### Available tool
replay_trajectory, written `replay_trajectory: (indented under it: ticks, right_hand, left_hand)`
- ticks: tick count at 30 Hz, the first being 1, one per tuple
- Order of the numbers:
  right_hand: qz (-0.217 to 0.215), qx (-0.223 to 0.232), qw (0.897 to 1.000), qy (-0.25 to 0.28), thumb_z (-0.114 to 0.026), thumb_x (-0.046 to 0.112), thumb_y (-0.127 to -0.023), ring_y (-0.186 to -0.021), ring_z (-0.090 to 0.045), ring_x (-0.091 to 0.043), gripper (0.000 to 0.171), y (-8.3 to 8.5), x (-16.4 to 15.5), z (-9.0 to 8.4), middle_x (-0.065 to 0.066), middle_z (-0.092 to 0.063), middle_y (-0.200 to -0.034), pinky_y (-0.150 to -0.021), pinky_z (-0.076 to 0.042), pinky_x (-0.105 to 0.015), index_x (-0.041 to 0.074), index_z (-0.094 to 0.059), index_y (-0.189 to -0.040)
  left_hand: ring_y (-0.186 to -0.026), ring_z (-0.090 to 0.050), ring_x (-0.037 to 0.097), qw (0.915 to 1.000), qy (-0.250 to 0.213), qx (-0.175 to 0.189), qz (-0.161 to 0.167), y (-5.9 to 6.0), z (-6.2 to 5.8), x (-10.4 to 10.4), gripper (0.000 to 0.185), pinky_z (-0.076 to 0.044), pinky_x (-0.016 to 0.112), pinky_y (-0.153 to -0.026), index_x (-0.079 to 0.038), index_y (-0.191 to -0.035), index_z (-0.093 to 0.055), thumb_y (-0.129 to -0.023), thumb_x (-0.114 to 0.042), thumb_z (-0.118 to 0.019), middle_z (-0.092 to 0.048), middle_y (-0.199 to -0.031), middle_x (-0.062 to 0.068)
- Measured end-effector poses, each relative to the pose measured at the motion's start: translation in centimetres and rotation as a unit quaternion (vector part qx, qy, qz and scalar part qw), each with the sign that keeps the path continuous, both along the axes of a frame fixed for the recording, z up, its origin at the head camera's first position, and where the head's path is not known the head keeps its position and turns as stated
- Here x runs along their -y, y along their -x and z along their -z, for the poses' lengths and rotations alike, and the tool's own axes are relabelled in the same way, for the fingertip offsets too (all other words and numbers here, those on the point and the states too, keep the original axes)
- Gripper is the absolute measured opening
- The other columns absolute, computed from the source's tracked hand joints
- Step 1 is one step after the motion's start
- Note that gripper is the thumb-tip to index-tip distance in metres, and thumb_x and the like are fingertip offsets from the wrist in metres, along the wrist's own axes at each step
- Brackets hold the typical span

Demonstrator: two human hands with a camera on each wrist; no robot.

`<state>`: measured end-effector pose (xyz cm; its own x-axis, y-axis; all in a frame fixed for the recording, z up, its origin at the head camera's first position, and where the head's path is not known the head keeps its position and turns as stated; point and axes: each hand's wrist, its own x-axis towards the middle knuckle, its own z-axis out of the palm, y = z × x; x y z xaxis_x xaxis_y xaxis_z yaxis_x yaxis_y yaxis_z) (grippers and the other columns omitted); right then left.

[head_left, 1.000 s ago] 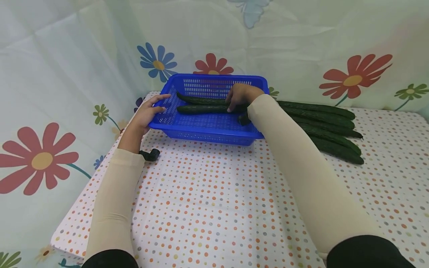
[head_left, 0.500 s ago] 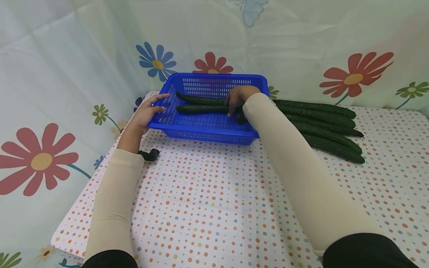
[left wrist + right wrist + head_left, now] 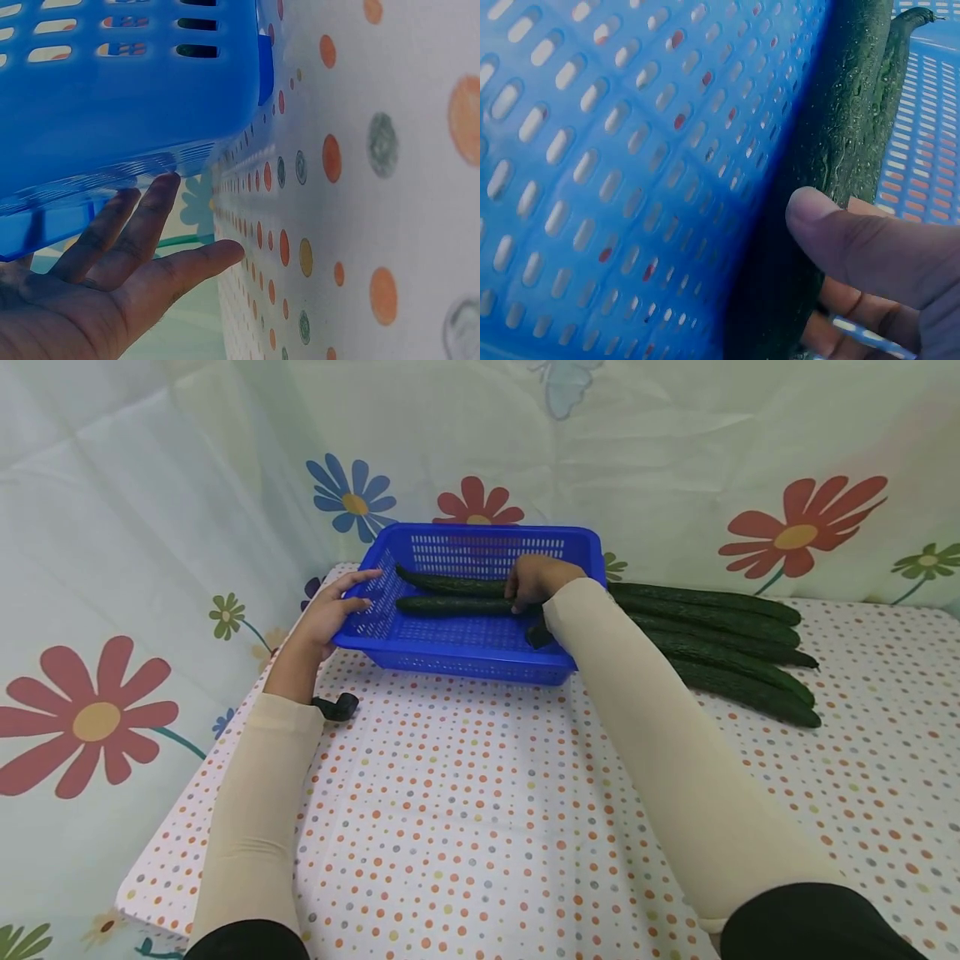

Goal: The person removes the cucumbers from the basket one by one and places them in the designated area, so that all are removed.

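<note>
Head view: left hand [image 3: 327,612] flat against left wall of blue basket [image 3: 450,653], fingers straight, gripping nothing | front cucumber [image 3: 450,605] dark green, bumpy, slender, lying in the basket, long axis left-right, tip toward left wall | right hand [image 3: 534,579] curled round its right end | no legible writing

Cucumbers in blue basket [image 3: 457,652]: two, near one [image 3: 453,606] and far one [image 3: 450,584]. Cucumbers piled on counter [image 3: 465,810] right of basket: four countable, top one [image 3: 705,600], next [image 3: 712,620], third [image 3: 738,647], front one [image 3: 750,692]; further ones may hide underneath. Baskets: one. Hands: two, left [image 3: 330,614], right [image 3: 536,578]. Small black object [image 3: 336,706] by left wrist: one.
</note>
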<state>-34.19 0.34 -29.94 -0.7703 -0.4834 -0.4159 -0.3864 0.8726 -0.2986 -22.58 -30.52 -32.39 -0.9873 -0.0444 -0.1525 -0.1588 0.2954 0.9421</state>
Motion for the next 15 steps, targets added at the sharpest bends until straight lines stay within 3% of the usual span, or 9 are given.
replay_trajectory:
  ticks: [7, 15]
  right_hand:
    - [-0.003, -0.014, 1.000, 0.007, -0.067, 0.019, -0.083, -0.103, -0.054, -0.020, 0.029, -0.17, 0.07, -0.05, -0.007, -0.059, -0.118, -0.094, -0.047, -0.042, 0.013, -0.063, -0.111]
    - [-0.004, 0.000, 1.000, 0.005, -0.069, 0.027, -0.082, -0.114, -0.052, -0.023, 0.038, -0.08, 0.26, 0.23, -0.008, -0.057, -0.124, -0.101, -0.042, -0.044, 0.012, -0.062, -0.116]
  left_hand:
    - [-0.134, -0.029, 0.026, 1.0000, 0.000, -0.008, 0.001, -0.03, -0.04, 0.10, 0.044, -0.055, 0.026, -0.070, -0.040, -0.129, -0.049, -0.094, -0.014, -0.046, -0.015, -0.154, -0.010]
    - [-0.135, -0.030, 0.028, 1.0000, 0.005, -0.002, -0.004, -0.16, -0.12, 0.07, 0.043, -0.051, 0.043, -0.089, -0.042, -0.128, -0.049, -0.094, -0.016, -0.046, -0.016, -0.153, -0.009]
